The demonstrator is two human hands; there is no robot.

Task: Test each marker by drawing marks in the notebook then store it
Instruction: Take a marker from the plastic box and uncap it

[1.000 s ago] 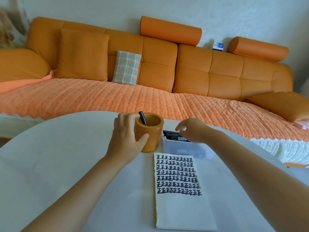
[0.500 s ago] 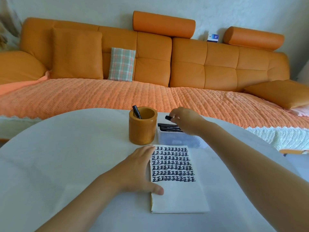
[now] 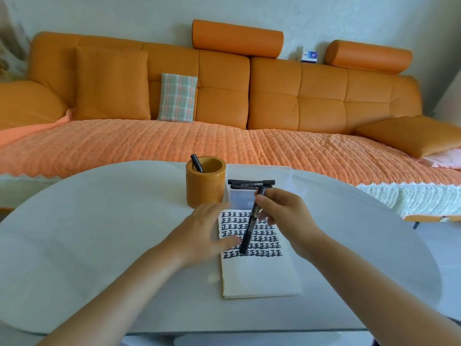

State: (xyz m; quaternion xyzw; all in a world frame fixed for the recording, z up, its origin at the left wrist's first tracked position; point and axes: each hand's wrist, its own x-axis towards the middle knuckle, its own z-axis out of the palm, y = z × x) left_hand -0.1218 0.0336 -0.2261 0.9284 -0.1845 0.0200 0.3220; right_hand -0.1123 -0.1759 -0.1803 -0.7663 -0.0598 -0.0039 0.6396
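Black marker point(image 3: 250, 228) pinched near its upper end by right hand point(image 3: 287, 218), slanting down over the rows of dark marks in the notebook point(image 3: 259, 278). Left hand point(image 3: 202, 233) flat, fingers straight, resting on the notebook's left edge. Behind, wooden cup point(image 3: 204, 191) with second marker point(image 3: 197, 164) standing inside; just beside it, clear box point(image 3: 239, 198) holding more markers point(image 3: 250, 182). All on white table point(image 3: 87, 233).
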